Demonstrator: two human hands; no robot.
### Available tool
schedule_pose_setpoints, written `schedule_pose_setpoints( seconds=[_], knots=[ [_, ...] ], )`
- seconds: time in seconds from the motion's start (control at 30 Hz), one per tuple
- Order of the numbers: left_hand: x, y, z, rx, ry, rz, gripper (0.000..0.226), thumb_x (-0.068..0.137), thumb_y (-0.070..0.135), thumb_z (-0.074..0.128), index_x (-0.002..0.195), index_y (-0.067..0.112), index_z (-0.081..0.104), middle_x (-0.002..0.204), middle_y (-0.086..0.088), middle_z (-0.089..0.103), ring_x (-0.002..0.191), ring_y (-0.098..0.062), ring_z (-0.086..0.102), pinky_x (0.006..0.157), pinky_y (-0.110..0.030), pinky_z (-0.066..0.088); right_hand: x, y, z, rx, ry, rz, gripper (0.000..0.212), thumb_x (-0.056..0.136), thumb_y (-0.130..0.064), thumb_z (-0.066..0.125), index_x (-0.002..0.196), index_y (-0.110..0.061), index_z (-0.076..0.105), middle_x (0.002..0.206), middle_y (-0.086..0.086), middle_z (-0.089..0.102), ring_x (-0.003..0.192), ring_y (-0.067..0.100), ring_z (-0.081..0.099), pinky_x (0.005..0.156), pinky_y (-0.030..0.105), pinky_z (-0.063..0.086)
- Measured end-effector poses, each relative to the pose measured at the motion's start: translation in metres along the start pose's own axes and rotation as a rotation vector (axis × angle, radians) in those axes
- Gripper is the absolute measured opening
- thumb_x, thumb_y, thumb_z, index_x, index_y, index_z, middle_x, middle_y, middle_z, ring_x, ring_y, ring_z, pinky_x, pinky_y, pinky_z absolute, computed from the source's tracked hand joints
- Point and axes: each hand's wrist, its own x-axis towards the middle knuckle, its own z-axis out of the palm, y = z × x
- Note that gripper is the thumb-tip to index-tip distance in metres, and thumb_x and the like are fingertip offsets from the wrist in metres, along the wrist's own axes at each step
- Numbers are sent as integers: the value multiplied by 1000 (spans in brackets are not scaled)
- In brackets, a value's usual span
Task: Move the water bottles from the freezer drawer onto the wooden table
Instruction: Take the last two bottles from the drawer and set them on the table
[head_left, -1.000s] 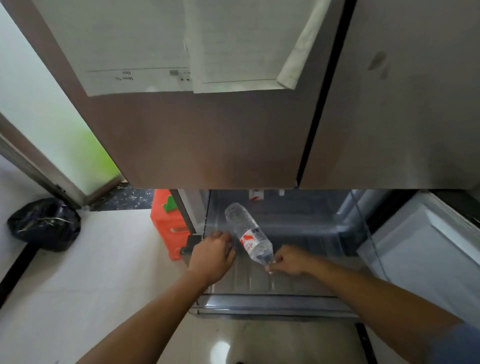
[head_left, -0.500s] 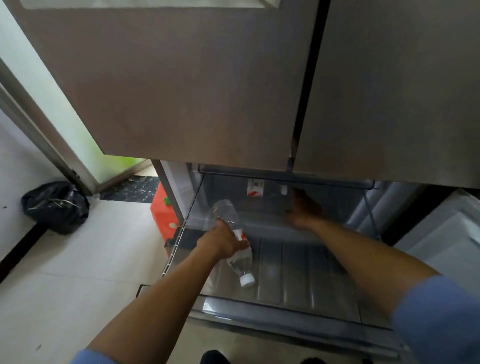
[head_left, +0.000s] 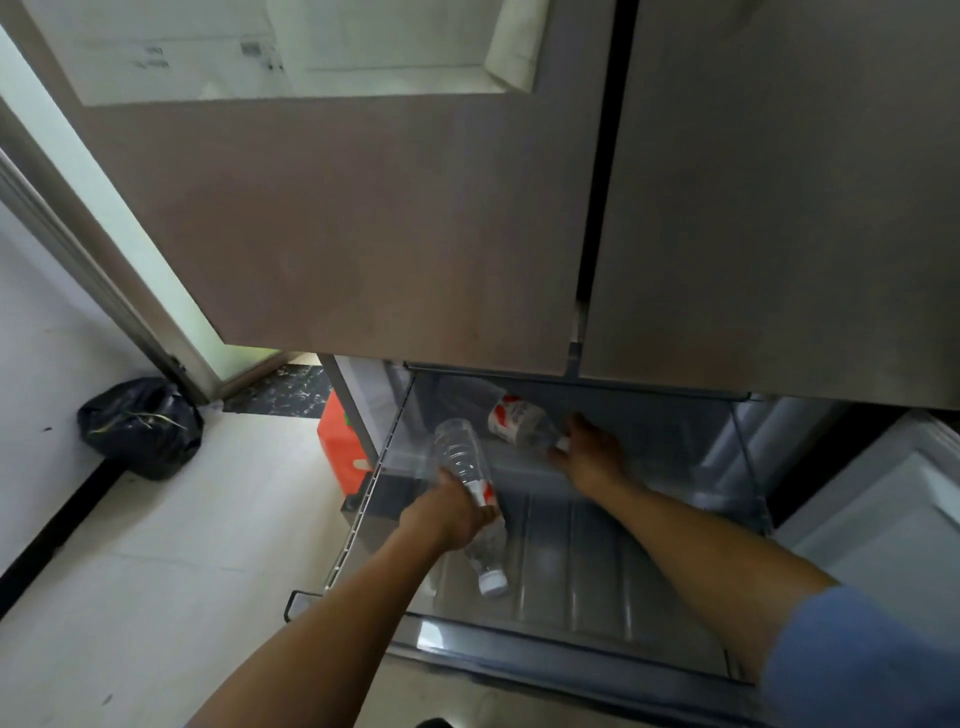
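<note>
The freezer drawer (head_left: 571, 639) is pulled out below the fridge doors. My left hand (head_left: 452, 512) grips a clear water bottle (head_left: 462, 457) round its red-and-white label, holding it cap-down over the drawer's left side. At the drawer's back, my right hand (head_left: 587, 452) holds the neck end of a second water bottle (head_left: 514, 418) with a red-and-white label, lying tilted under the door edge. The wooden table is out of sight.
Two closed fridge doors (head_left: 415, 234) overhang the drawer closely. An orange container (head_left: 340, 447) stands on the floor left of the fridge. A black rubbish bag (head_left: 140, 426) lies by the wall. A white open compartment (head_left: 883, 519) is at the right.
My left hand keeps the first bottle over the drawer's left side. My right hand, which was reaching deep at the back, now has a second bottle by its neck.
</note>
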Motion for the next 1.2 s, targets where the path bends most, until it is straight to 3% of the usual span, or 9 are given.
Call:
schedule_pose_setpoints(
  seconds=[0.07,0.2,0.43,0.6,0.7,0.77,0.83,0.93,1.2],
  knots=[
    [-5,-1,6,46,-19,1,82,78,59,63,139,13,32,127,-10,56,111,-26,58,98,-44,47,-5,-3,-4,13,-17,16,64,89,-47,59,138,-9,41,134,12,56,117,33,57,90,35,47],
    [-17,-2,11,85,-199,-102,55,80,55,65,117,16,51,84,-4,58,76,-18,62,75,-33,56,-27,-3,-20,4,-78,9,62,85,-48,64,129,-9,46,124,15,61,109,34,60,82,34,48],
    [-22,0,11,-115,-310,-309,57,86,38,65,125,2,45,96,-26,61,88,-39,65,70,-41,55,-81,42,-49,-61,-362,168,55,76,-46,70,122,-17,60,116,7,67,100,25,64,78,29,50],
    [-17,-2,15,-266,-346,-304,40,85,22,66,116,0,51,94,-25,63,74,-33,64,67,-41,56,-98,46,-44,-45,-467,226,56,79,-54,66,123,-20,59,119,4,65,100,23,62,89,35,49],
    [-15,-6,11,-318,-286,-272,44,81,9,68,119,-3,50,92,-22,61,67,-29,60,57,-37,54,-102,44,-42,19,-486,245,48,83,-47,65,122,-19,59,116,5,66,95,21,63,89,37,51],
    [-17,-10,2,-252,-200,-230,60,80,14,71,128,0,39,105,-20,58,82,-32,61,52,-35,52,-108,38,-47,38,-469,242,43,85,-45,63,119,-18,61,114,5,66,93,21,63,87,37,51],
    [-21,-19,-8,-87,-85,-146,71,80,26,70,133,4,28,116,-20,57,97,-36,62,70,-41,56,-118,31,-56,36,-399,242,41,88,-45,59,118,-16,62,113,7,67,94,22,63,86,36,51],
    [-30,-31,-27,44,89,64,59,90,37,55,133,5,29,120,-21,60,104,-38,61,88,-44,50,-135,21,-73,-11,-265,236,47,93,-49,52,121,-11,59,115,11,65,102,28,62,87,35,49],
    [-63,-15,-80,207,427,439,38,95,34,42,122,7,37,90,-20,68,82,-40,64,72,-46,51,-174,-29,-114,-65,135,22,36,93,-39,55,115,-11,56,107,11,67,94,28,64,78,36,51]
  ],
)
